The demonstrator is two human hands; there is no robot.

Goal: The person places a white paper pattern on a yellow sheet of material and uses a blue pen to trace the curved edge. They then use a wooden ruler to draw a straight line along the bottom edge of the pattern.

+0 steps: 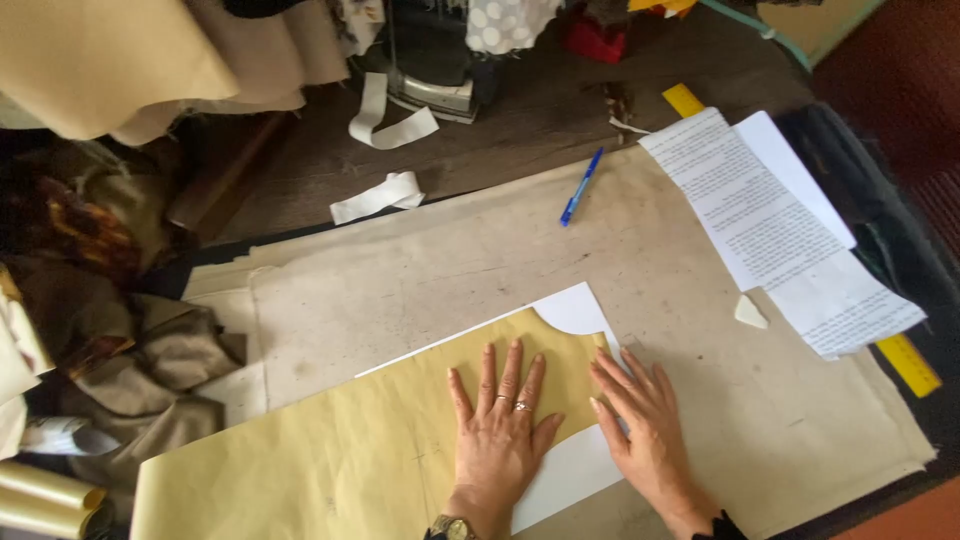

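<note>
Left hand (500,420): yours, flat, fingers spread, palm down on the pale yellow pattern paper sheet (330,450), holding nothing; ring on one finger, watch at the wrist. Right hand (640,420): also flat and empty, fingers extended, lying across the yellow sheet's right edge and the white paper piece (570,305) beneath it. Both hands sit just beside each other. White piece shows past the yellow sheet at its curved top corner and near your wrists. Both sheets lie on a large beige cloth layer (480,250) covering the dark wooden worktop (520,120). Blue pen (581,187) rests on the cloth, well apart from the hands. Printed white paper sheets (750,210) lie to your right over a yellow ruler (908,364). Small white chalk piece (750,312) near those sheets
</note>
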